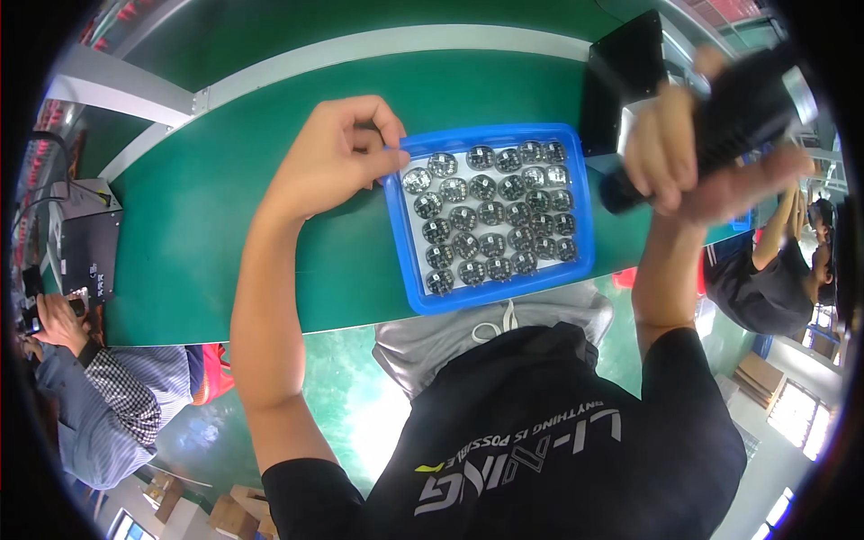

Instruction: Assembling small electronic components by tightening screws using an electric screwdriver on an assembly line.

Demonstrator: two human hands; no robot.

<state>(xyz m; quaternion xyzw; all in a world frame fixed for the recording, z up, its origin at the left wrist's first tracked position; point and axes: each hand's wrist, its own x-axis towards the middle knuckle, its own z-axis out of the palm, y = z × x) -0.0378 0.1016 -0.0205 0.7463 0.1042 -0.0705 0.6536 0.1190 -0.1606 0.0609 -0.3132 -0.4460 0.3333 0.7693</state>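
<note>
On the green table lies a blue plastic tray (403, 261) with a white liner. Several small round pieces (491, 212), dark inside with glossy clear tops, fill it in rough rows. My left hand (346, 148) has thumb and fingers closed on the tray's far left corner. Raised to the right of the tray, my right hand (670, 157) grips a thick black cylindrical tool (738, 112) with a silvery band near its upper end. Motion blurs this hand and the tool, so the tool's exact kind cannot be made out.
A black panel-like device (625, 67) stands at the table's far right. Another box-shaped device (90, 238) is at the left end. A person in a striped top (126, 405) works at the left, and a person in black (760, 283) at the right. A pale frame rail (432, 38) borders the far edge.
</note>
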